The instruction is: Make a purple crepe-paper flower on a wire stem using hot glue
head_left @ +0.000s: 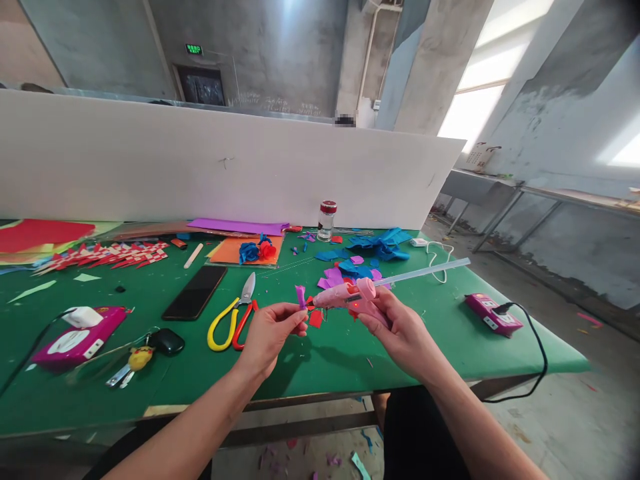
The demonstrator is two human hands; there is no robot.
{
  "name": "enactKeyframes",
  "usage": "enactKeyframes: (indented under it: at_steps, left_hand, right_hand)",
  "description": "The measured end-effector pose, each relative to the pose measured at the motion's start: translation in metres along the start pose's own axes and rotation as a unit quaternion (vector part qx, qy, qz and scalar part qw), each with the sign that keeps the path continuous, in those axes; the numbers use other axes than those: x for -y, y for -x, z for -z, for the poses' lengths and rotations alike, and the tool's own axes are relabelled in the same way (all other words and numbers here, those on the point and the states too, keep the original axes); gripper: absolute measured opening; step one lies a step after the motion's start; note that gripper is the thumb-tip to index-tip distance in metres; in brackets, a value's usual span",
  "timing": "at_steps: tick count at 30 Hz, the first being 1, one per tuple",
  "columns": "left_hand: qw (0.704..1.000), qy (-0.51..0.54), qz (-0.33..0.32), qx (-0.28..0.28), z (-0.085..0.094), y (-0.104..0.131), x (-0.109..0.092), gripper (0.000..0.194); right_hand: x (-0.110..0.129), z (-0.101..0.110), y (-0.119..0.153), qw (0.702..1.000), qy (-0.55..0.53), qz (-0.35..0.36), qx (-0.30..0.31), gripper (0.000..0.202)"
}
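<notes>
The left hand point(280, 325) pinches a purple strip point(301, 296) (upright). The right hand point(397, 327) grips a glue gun point(337, 296) — nozzle point(313, 303) near the strip.

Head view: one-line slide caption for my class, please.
Left hand holds purple paper; right hand grips pink glue gun.

The glue gun point(342, 297) was pink with a translucent whitish stick point(425, 271), the paper piece point(301, 297) at its tip purple, the scissors point(245, 302) left of it yellow-and-red-handled, the strips point(107, 256) farther left patterned red and white, and the table point(480, 357) beneath it green.
</notes>
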State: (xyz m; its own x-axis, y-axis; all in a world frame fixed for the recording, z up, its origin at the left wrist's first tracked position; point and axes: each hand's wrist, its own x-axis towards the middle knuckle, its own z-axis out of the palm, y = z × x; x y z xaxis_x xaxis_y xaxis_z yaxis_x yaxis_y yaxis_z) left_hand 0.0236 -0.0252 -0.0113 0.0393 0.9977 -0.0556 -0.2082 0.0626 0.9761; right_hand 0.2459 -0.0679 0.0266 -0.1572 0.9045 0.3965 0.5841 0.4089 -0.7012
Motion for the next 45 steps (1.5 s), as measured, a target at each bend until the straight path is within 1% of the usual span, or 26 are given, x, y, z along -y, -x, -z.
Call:
enactKeyframes:
  at_steps: [6,14,22,28,36,39,45]
  left_hand:
    - [1.000,0.002,0.003,-0.001,0.0007,0.0000,0.0007,0.027]
    - [1.000,0.004,0.001,-0.006,-0.0013,0.0008,-0.0019,0.028]
    - [1.000,0.000,0.001,-0.006,-0.0014,0.0009,-0.0017,0.027]
    - [1.000,0.002,0.003,-0.002,-0.0027,0.0024,-0.0040,0.026]
    - [1.000,0.011,0.003,-0.004,-0.0020,0.0010,-0.0019,0.027]
    - [1.000,0.007,-0.001,-0.001,-0.0018,0.0003,-0.0012,0.026]
    - [1.000,0.012,0.002,0.001,-0.0007,-0.0003,-0.0008,0.027]
  right_hand:
    - [0.0026,-0.0002,0.0002,1.000,0.014,0.007,-0.015,0.022]
    - [-0.0004,-0.0004,0.0007,0.999,0.036,0.016,-0.016,0.021]
    - [-0.0004,-0.0007,0.0004,0.999,0.037,0.017,-0.019,0.023]
    - [-0.0025,-0.0005,0.0008,0.999,0.045,0.021,-0.006,0.023]
    - [-0.0003,-0.0008,0.0002,0.999,0.035,0.017,-0.024,0.021]
    - [0.0001,-0.0011,-0.0001,0.999,0.029,0.013,-0.019,0.020]
    - [-0.0009,0.0003,0.0013,0.999,0.035,0.020,-0.006,0.025]
